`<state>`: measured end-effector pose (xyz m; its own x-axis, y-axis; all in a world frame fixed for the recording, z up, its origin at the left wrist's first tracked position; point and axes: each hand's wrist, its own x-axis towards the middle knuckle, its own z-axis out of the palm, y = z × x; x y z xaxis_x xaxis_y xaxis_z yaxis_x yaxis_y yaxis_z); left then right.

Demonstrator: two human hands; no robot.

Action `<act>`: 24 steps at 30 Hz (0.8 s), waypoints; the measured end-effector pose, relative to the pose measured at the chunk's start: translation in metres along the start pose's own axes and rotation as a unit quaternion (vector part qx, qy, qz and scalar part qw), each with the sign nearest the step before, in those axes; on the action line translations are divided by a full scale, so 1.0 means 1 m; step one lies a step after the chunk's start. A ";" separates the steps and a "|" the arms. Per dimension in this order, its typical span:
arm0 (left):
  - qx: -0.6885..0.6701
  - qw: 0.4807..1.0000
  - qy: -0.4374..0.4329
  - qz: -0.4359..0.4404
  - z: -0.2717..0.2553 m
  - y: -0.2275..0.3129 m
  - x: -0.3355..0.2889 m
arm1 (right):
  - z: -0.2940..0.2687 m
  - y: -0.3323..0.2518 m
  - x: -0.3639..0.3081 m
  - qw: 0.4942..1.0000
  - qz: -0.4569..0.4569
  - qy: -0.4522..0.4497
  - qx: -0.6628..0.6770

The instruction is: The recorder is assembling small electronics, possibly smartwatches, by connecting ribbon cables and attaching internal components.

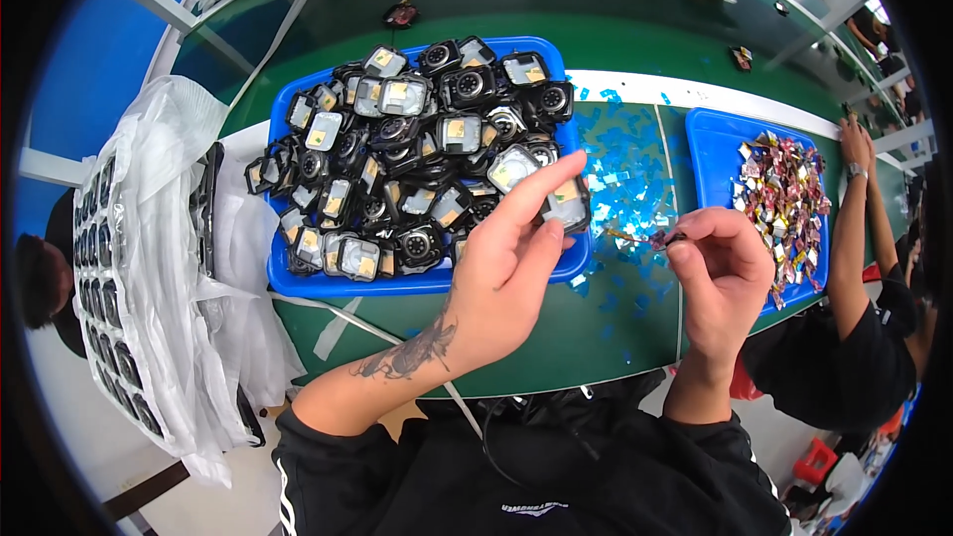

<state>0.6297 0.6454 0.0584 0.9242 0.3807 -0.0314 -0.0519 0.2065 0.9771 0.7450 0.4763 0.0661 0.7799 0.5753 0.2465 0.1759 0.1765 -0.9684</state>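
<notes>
My left hand (506,263) reaches over the front right corner of a blue tray (328,285) heaped with several small black square parts (417,149) bearing round lenses and pale film patches. Its thumb and forefinger pinch one such part (564,206) at the tray's right rim. My right hand (720,273) hovers to the right above the green table, fingers closed on a small tool or sliver (650,236) whose tip points left. Blue film scraps (625,179) lie scattered on the table between the hands.
A second blue tray (717,144) at the right holds a heap of multicoloured scraps (784,199). Another person's arm (852,228) reaches toward it from the right. White plastic bags and a rack of black parts (119,288) lie left. A lone part (402,13) sits farther back.
</notes>
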 end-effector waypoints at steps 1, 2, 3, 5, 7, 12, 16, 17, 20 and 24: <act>0.005 0.999 -0.014 0.043 0.000 -0.004 0.001 | 0.006 -0.004 0.001 0.998 -0.004 -0.004 -0.067; 0.006 0.999 -0.013 0.040 0.002 -0.006 0.000 | 0.012 -0.004 0.002 0.991 -0.005 -0.007 -0.134; -0.023 0.998 -0.010 0.051 0.006 -0.007 -0.002 | 0.022 -0.005 0.005 0.988 -0.007 -0.020 -0.154; -0.043 0.998 -0.011 0.047 0.006 -0.008 -0.005 | 0.035 -0.006 0.009 0.974 -0.041 -0.047 -0.216; -0.065 0.997 -0.015 0.029 0.007 -0.006 -0.006 | 0.042 -0.009 0.009 0.965 -0.054 -0.058 -0.249; -0.054 0.997 -0.052 0.027 0.007 -0.008 -0.006 | 0.045 -0.010 0.010 0.958 -0.058 -0.038 -0.278; -0.026 0.998 -0.064 0.008 0.005 -0.008 -0.009 | 0.044 -0.005 0.011 0.961 -0.051 -0.041 -0.270; -0.035 0.997 -0.062 0.007 0.006 -0.008 -0.009 | 0.044 -0.006 0.011 0.962 -0.060 -0.043 -0.265; -0.033 0.997 -0.065 0.027 0.005 -0.009 -0.009 | 0.045 -0.004 0.012 0.966 -0.065 -0.038 -0.246; -0.046 0.997 -0.056 0.005 0.007 -0.008 -0.010 | 0.044 -0.002 0.013 0.973 -0.057 -0.034 -0.221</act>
<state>0.6241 0.6335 0.0525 0.9596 0.2814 0.0073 -0.0913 0.2868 0.9536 0.7279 0.5187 0.0725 0.7021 0.6256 0.3400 0.5112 -0.1106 -0.8523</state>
